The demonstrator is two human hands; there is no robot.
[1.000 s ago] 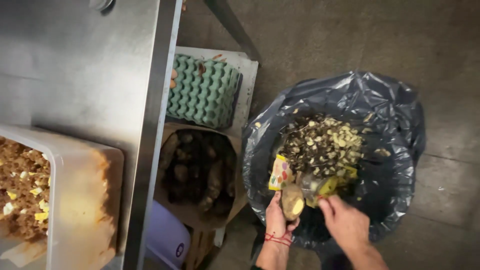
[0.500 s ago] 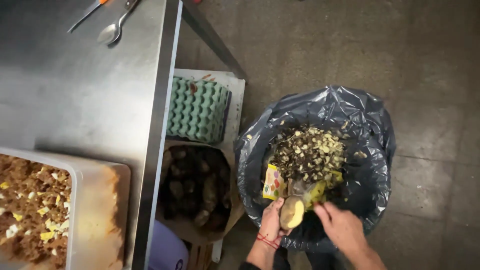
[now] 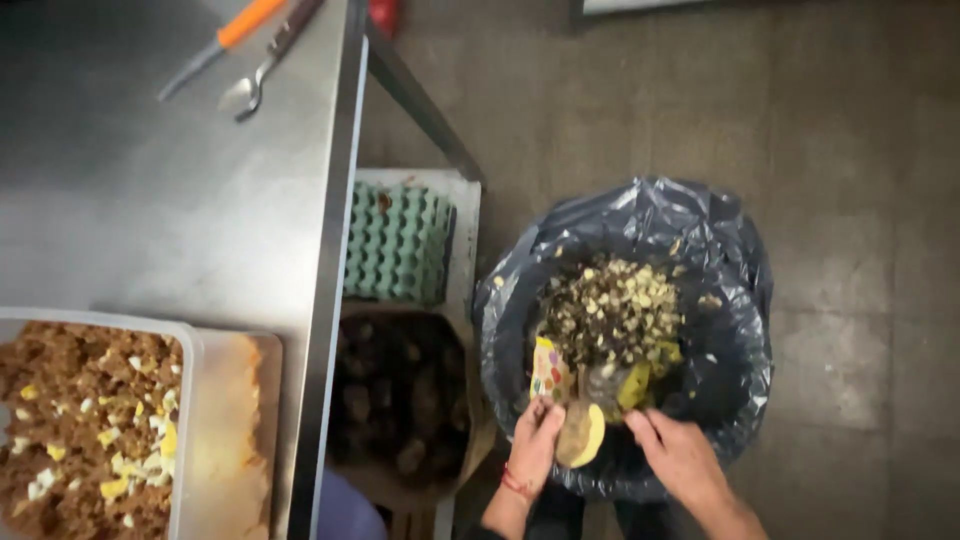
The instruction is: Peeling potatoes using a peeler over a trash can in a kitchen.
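Both hands are low in the frame, over the black rubbish bag (image 3: 720,300) on the floor. The left hand (image 3: 535,440) is clamped on a pale potato (image 3: 582,435), which sits at about six o'clock of the bag's mouth. The right hand (image 3: 678,455) is just beside it at three o'clock, fingers curled; whether it grips anything, I cannot tell. Peelings (image 3: 615,310) are heaped in the bag at twelve o'clock from the potato. Away at nine o'clock stands the steel bench (image 3: 200,220), carrying a tray of chopped food (image 3: 90,420) and a spoon (image 3: 250,90).
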